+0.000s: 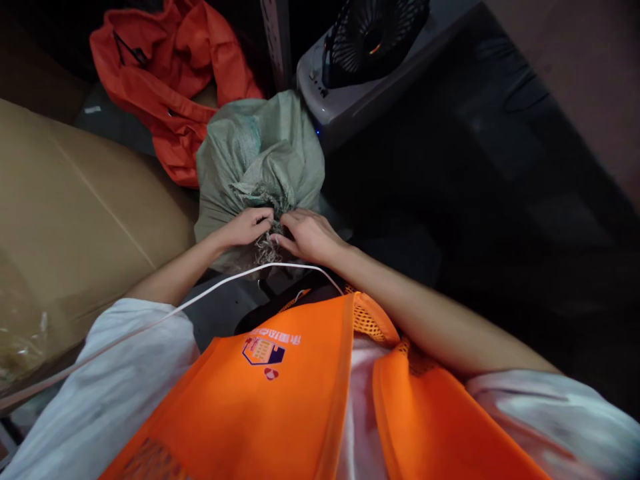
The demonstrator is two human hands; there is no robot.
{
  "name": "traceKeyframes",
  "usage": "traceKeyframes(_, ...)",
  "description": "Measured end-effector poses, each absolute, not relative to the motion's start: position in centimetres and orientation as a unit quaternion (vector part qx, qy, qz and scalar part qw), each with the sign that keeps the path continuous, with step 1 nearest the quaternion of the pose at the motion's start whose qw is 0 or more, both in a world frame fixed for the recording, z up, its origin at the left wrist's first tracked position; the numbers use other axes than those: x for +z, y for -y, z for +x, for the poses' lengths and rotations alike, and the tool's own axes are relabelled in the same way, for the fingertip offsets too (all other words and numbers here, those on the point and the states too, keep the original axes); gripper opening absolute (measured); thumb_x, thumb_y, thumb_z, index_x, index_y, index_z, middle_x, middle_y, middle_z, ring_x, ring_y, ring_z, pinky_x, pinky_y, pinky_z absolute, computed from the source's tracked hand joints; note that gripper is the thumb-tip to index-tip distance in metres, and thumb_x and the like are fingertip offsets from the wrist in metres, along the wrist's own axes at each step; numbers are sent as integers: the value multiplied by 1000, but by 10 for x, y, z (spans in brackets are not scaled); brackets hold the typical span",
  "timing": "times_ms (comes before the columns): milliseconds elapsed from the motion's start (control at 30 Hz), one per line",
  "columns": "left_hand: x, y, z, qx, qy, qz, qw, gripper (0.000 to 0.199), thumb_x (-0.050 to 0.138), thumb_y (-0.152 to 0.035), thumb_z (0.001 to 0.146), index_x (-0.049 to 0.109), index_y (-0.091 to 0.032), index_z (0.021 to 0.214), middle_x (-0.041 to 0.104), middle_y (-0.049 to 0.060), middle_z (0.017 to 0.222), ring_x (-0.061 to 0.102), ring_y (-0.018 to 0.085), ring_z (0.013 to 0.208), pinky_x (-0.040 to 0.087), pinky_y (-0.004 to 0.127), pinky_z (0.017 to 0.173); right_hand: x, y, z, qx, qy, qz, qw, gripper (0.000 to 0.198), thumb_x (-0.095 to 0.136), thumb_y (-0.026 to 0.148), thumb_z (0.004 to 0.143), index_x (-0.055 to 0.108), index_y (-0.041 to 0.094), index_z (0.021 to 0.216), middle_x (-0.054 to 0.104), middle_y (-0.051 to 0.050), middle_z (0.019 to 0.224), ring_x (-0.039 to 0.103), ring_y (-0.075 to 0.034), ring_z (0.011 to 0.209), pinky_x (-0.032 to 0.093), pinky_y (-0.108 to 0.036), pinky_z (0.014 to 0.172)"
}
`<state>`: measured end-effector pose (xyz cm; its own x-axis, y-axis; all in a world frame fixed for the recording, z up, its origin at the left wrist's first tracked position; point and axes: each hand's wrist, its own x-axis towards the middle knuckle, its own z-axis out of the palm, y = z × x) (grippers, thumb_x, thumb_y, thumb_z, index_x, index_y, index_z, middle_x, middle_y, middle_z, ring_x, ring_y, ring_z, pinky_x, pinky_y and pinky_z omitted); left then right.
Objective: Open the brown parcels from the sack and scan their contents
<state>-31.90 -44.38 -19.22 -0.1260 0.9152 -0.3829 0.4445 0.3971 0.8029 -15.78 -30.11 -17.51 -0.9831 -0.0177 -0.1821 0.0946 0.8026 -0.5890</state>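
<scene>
A grey-green woven sack (270,143) stands in front of me, its mouth gathered into a bunch with frayed strands (269,250) hanging toward me. My left hand (249,225) is closed at the left side of this gathered neck, fingers curled in. From the right, my right hand (309,233) pinches the same neck, its thumb pointing at the frayed strands. The two hands almost meet there. What lies inside the sack is hidden, and any tie around the neck is too small to make out.
Left of the sack is a large cardboard box (85,193). Behind lies an orange-red fabric bag (175,100). A black fan (375,43) stands on a grey-white machine (340,100) at the back right. A thin white cord (225,283) crosses before my orange vest (240,407).
</scene>
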Motion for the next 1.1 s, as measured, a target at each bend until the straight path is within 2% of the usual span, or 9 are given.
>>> traceKeyframes(167, -194, 445, -322, 266, -706, 489, 438, 22, 44, -31, 90, 43, -20, 71, 45, -2, 69, 43, 14, 69, 35, 27, 66, -170, 302, -169, -313, -934, 12, 175, 23, 51, 24, 106, 69, 12, 115, 75, -15, 109, 68, -26, 95, 38, -33, 73)
traceKeyframes(300, -199, 444, -328, 291, -728, 467, 409, 25, 43, -31, 93, 42, -21, 70, 40, -2, 67, 40, 14, 68, 36, 27, 66, -173, 286, -145, -331, -933, -19, 139, 21, 50, 21, 105, 70, 15, 100, 75, -12, 103, 66, -23, 92, 37, -31, 75)
traceKeyframes(400, -197, 441, -327, 288, -731, 465, 409, 25, 44, -29, 94, 42, -21, 70, 41, -3, 67, 40, 14, 68, 37, 27, 67, -172, 282, -139, -334, -935, 26, 115, 23, 52, 30, 106, 69, 16, 97, 75, -12, 100, 66, -24, 93, 38, -31, 77)
traceKeyframes(500, -189, 439, -323, 280, -723, 478, 413, 25, 43, -30, 96, 44, -20, 73, 42, -2, 69, 41, 14, 69, 37, 26, 68, -169, 292, -154, -321, -938, 69, 112, 30, 57, 41, 104, 67, 14, 110, 74, -16, 110, 67, -28, 102, 40, -33, 78)
traceKeyframes(633, -188, 445, -328, 268, -727, 486, 404, 27, 43, -33, 96, 44, -20, 73, 44, -2, 69, 42, 15, 69, 37, 28, 68, -169, 302, -165, -335, -924, 51, 178, 20, 51, 26, 104, 68, 17, 109, 76, -12, 101, 68, -25, 88, 37, -31, 70)
traceKeyframes(833, -207, 453, -333, 325, -768, 418, 360, 28, 44, -39, 94, 41, -22, 72, 42, -1, 69, 43, 17, 69, 38, 29, 69, -179, 274, -113, -417, -907, 15, 61, 20, 53, 23, 99, 63, 19, 82, 70, -7, 85, 62, -19, 80, 35, -29, 69)
traceKeyframes(933, -205, 449, -324, 351, -770, 412, 338, 29, 45, -43, 97, 44, -22, 77, 51, 2, 79, 50, 18, 79, 43, 31, 78, -179, 266, -113, -417, -906, 65, 40, 23, 59, 38, 100, 65, 18, 90, 70, -9, 92, 62, -23, 86, 37, -30, 71)
traceKeyframes(1000, -197, 446, -319, 355, -766, 427, 325, 29, 44, -44, 100, 46, -22, 80, 55, 4, 87, 53, 19, 85, 45, 33, 85, -178, 271, -131, -415, -903, 106, 34, 34, 67, 50, 95, 66, 17, 104, 71, -12, 104, 63, -26, 92, 38, -30, 74)
traceKeyframes(1100, -187, 445, -319, 333, -770, 451, 304, 32, 41, -46, 102, 46, -23, 81, 56, 6, 90, 55, 21, 91, 47, 35, 89, -174, 289, -161, -420, -898, 88, 99, 24, 65, 41, 97, 68, 17, 100, 73, -11, 102, 63, -24, 88, 37, -30, 71)
